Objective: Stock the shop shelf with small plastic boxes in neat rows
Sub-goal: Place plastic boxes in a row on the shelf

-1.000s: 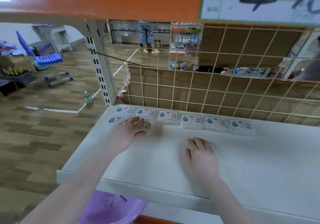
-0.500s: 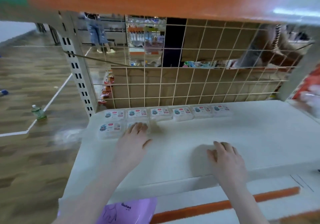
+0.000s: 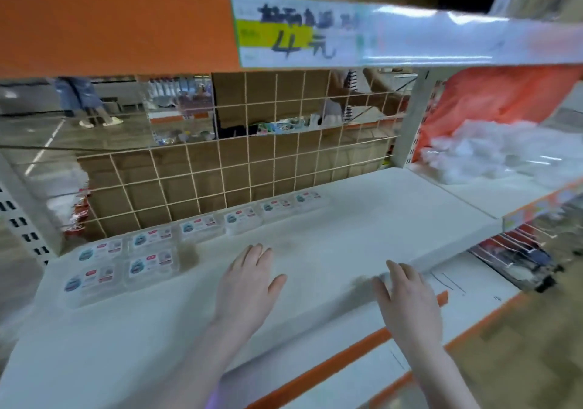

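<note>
Left hand: fingers straight and spread, palm down over the white shelf, holding nothing, just right of the front boxes. Right hand: fingers also straight and loose, nothing held, over the shelf's front edge; can't tell whether either palm touches the board. The boxes are small, clear, w/ white labels carrying a blue round mark at the left end and red bits. They lie flat, lids up, long axis running left-right along the shelf, labels facing up. Back row: six side by side, close to the wire grid, running from the left upright toward mid-shelf. Front row: two only, at the left end, directly in front of the first two of the back row and just about touching them. Rest of the board to the right is bare white. Above, an orange shelf edge w/ a price tag reading "4元". Far right, next bay: clear plastic packs under an orange sheet. Below the front edge, an orange strip on the lower shelf. Frame is motion-blurred.
</note>
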The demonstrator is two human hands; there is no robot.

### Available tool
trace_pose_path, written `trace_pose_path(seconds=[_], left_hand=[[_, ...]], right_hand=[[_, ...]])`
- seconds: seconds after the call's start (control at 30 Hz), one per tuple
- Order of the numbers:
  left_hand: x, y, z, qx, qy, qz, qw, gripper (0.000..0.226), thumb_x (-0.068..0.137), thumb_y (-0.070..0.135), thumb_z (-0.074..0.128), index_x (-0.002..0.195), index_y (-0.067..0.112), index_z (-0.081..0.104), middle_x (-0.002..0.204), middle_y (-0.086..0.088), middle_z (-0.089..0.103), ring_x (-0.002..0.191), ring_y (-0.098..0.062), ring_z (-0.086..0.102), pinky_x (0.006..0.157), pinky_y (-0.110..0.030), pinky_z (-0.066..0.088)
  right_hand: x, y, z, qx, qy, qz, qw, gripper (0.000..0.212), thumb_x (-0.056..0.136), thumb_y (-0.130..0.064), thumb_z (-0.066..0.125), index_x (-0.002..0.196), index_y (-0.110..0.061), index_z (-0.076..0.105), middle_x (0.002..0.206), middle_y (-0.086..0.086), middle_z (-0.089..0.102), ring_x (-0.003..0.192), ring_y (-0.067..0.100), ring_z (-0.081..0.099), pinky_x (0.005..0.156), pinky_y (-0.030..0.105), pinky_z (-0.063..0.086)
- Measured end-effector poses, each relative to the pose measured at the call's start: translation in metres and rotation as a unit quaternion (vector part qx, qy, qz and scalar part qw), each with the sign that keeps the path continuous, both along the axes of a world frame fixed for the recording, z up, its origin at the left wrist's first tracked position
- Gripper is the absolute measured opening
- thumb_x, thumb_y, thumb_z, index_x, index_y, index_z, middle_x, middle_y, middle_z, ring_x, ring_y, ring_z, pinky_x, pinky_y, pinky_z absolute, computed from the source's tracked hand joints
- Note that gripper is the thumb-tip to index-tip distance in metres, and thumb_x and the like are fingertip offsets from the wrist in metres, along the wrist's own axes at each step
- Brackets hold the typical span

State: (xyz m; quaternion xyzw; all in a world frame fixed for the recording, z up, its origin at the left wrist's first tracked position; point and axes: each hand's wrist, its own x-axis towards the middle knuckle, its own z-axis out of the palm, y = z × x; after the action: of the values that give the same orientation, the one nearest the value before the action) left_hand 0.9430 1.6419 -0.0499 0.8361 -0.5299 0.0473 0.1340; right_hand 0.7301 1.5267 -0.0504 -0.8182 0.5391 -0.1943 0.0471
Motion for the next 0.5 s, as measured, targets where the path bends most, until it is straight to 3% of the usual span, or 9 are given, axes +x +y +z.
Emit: trace_pose_path(seconds=[0.07,0.33,0.5], left_hand=[[-0.024,-0.027,0.002,-0.002,0.014,-0.014,1.0,0.059,0.096,0.052,0.033,0.146,0.02,0.029,0.152,0.002,0.029,0.14,-0.016,0.024,0.113,-0.028,0.019],[-0.145,-0.145,0.008,-0.006,0.046,-0.055,0.997,0.063,0.095,0.053,0.033,0.149,0.022,0.022,0.156,0.003,0.02,0.143,-0.016,0.016,0.116,-0.03,0.014],[-0.214,-0.213,0.013,-0.019,0.06,-0.07,0.996,0.061,0.096,0.051,0.033,0.148,0.021,0.023,0.155,0.002,0.021,0.143,-0.016,0.017,0.115,-0.029,0.015]], right_hand=[[-0.025,-0.017,0.001,-0.006,-0.014,-0.017,1.0,0.032,0.09,-0.023,0.058,0.114,-0.002,0.059,0.103,0.015,0.062,0.096,0.034,0.054,0.077,0.039,0.041],[-0.138,-0.112,0.004,-0.03,-0.004,-0.024,0.999,0.041,0.093,-0.034,0.049,0.129,-0.013,0.051,0.124,0.006,0.055,0.115,0.026,0.048,0.094,0.033,0.035],[-0.209,-0.173,0.009,-0.042,0.002,-0.027,0.999,0.04,0.091,-0.033,0.054,0.124,-0.01,0.054,0.12,0.008,0.057,0.11,0.028,0.051,0.089,0.034,0.037]])
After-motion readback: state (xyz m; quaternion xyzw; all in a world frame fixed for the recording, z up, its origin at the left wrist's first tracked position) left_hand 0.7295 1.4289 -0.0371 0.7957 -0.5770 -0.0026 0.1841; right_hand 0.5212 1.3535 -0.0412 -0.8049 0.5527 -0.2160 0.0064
